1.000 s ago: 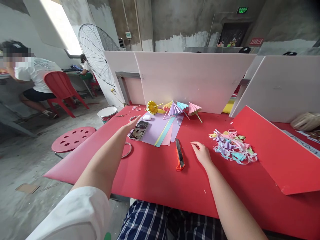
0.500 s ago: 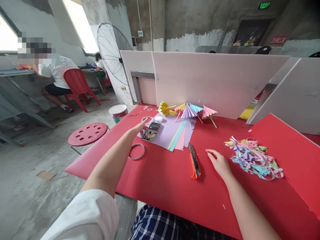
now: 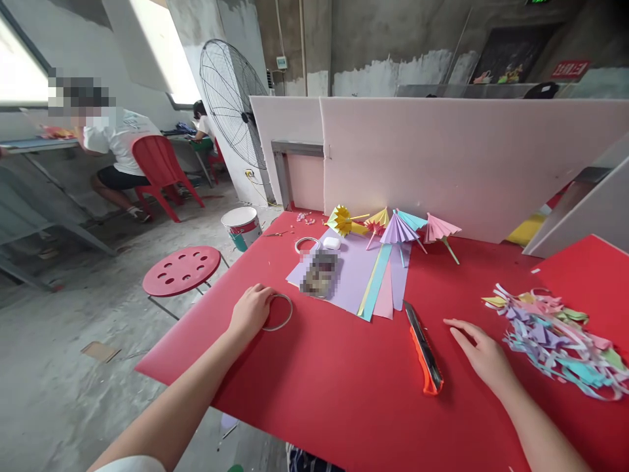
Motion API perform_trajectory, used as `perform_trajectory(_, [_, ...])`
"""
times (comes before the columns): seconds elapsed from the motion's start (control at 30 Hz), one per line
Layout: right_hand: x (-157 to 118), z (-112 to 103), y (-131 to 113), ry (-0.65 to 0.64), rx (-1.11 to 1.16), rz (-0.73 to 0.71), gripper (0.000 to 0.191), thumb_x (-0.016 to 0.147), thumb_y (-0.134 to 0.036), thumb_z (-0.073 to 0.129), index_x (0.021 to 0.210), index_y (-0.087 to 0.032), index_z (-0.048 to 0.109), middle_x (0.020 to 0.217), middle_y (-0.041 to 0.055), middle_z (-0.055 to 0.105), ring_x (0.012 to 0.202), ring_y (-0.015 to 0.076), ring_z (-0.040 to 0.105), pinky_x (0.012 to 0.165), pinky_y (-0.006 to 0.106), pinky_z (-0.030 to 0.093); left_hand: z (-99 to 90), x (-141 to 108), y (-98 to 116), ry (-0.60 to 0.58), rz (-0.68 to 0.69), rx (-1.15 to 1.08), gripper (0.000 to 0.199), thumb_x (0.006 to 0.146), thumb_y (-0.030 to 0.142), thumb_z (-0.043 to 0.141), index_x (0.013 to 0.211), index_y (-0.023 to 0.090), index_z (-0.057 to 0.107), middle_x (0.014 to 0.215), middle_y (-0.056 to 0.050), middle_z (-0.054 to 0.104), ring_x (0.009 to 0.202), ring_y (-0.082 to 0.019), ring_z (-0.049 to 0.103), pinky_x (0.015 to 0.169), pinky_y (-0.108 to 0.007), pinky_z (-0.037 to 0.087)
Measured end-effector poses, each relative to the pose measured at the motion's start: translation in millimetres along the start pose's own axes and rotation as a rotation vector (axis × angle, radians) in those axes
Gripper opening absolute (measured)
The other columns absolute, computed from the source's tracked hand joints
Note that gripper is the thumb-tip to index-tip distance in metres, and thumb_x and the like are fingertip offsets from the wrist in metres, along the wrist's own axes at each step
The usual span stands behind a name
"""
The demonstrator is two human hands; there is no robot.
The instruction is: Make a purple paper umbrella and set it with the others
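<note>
My left hand is at the left part of the table, its fingers curled down on the near-left rim of a thin ring-shaped roll of tape. Its fingertips are partly hidden. On the right, my right hand rests with fingers stretched out and thumb apart, holding nothing. Between the hands, closer to the right one, lies an orange utility knife. A phone lies on lilac paper, with a second tape roll and a small white case beyond it.
Small folded paper umbrellas stand along the white partition. Shredded coloured paper strips lie at the right of the red table. A red stool and a bucket stand left. A person sits farther back.
My left hand has moved from beside the phone back toward me, onto the nearer tape roll. My right hand stays by the knife. The view has shifted slightly.
</note>
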State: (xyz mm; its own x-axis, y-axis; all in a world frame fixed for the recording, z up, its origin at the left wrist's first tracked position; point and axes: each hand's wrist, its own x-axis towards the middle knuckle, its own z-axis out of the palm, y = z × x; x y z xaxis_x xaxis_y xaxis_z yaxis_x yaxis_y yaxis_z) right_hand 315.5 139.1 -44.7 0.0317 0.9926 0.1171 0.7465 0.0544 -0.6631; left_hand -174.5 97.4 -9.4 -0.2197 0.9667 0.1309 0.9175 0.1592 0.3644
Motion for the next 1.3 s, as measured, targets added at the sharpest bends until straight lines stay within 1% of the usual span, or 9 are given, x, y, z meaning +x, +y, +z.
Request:
perform_trajectory(0.23, [1,0,2,-0.001,0.022,0.0,0.034,0.074,-0.047,0.048,0.096,-0.028,0.066,0.11,0.0033,0.063,0.107,0.0243,0.056,0.093,0.039,0.045,-10.0,55,37,0.086,-0.025,0.106,0.042,0.085,0.029,0.032,0.122,0.025,0.051,0.122,-0.008,0.051,0.114,-0.027,0.043,0.096,-0.036,0.033])
perform_trajectory(0.37, [0,-1,-2,-0.002,0.069,0.003,0.034,0.076,-0.046,0.048,0.098,-0.027,0.064,0.111,0.0039,0.063,0.108,0.0237,0.055,0.094,0.039,0.044,15.6,71,96,-0.01,-0.023,0.119,0.071,0.073,0.057,0.048,0.135,0.026,0.033,0.116,-0.013,0.056,0.106,-0.034,0.048,0.084,-0.041,0.038])
perform_trajectory(0.47, [-1,-1,-4,-0.016,0.1,-0.01,0.035,0.078,-0.045,0.047,0.1,-0.025,0.063,0.112,0.0052,0.063,0.108,0.0232,0.055,0.096,0.039,0.042,40.8,80,128,-0.04,-0.063,0.117,0.08,0.066,0.057,0.056,0.135,0.021,0.034,0.119,-0.02,0.052,0.109,-0.039,0.045,0.084,-0.044,0.036])
perform_trajectory(0.7, [-1,-3,-7,-0.029,0.142,-0.07,0.032,0.081,-0.04,0.044,0.101,-0.023,0.062,0.109,0.006,0.064,0.105,0.0221,0.057,0.093,0.039,0.045,48.0,84,141,0.008,-0.152,-0.071,0.07,0.068,0.041,0.055,0.131,0.016,0.039,0.125,-0.024,0.046,0.118,-0.043,0.034,0.092,-0.053,0.026])
perform_trajectory(0.9, [-2,-3,-16,0.01,0.074,-0.142,0.03,0.082,-0.037,0.041,0.098,-0.024,0.063,0.104,0.0054,0.065,0.101,0.0208,0.059,0.09,0.037,0.046,32.3,60,171,0.011,-0.078,-0.487,0.088,0.063,0.042,0.062,0.139,0.025,0.023,0.146,-0.014,0.018,0.133,-0.04,0.0,0.097,-0.055,0.019])
perform_trajectory(1.0, [-8,0,-25,0.027,0.055,-0.156,0.033,0.082,-0.041,0.041,0.099,-0.023,0.063,0.096,0.006,0.065,0.094,0.0222,0.06,0.086,0.037,0.046,42.2,34,202,-0.098,0.054,-0.827,0.084,0.071,0.049,0.054,0.141,0.03,0.012,0.134,-0.011,0.039,0.126,-0.03,0.031,0.095,-0.042,0.031])
perform_trajectory(1.07, [-17,3,-35,-0.011,0.017,-0.152,0.038,0.082,-0.047,0.043,0.106,-0.025,0.06,0.082,0.0046,0.065,0.081,0.0227,0.062,0.074,0.037,0.048,55.6,19,218,-0.239,0.105,-1.071,0.071,0.08,0.053,0.035,0.142,0.027,0.011,0.105,-0.009,0.056,0.096,-0.023,0.055,0.082,-0.037,0.041])
perform_trajectory(1.17, [-32,8,-57,-0.164,-0.144,-0.185,0.049,0.08,-0.055,0.043,0.12,-0.029,0.051,0.073,0.0017,0.065,0.069,0.0224,0.062,0.061,0.033,0.046,74.2,9,228,-0.464,0.103,-1.355,0.066,0.081,0.054,0.025,0.137,0.018,0.028,0.068,-0.002,0.05,0.057,-0.016,0.05,0.061,-0.033,0.043])
perform_trajectory(1.3, [-42,16,-79,-0.2,-0.284,-0.251,0.05,0.078,-0.049,0.048,0.124,-0.029,0.047,0.102,0.0041,0.066,0.088,0.0257,0.062,0.07,0.033,0.045,83.5,14,219,-0.624,0.083,-1.62,0.063,0.08,0.054,0.032,0.131,0.018,0.04,0.063,0.001,0.043,0.054,-0.013,0.044,0.057,-0.028,0.04])
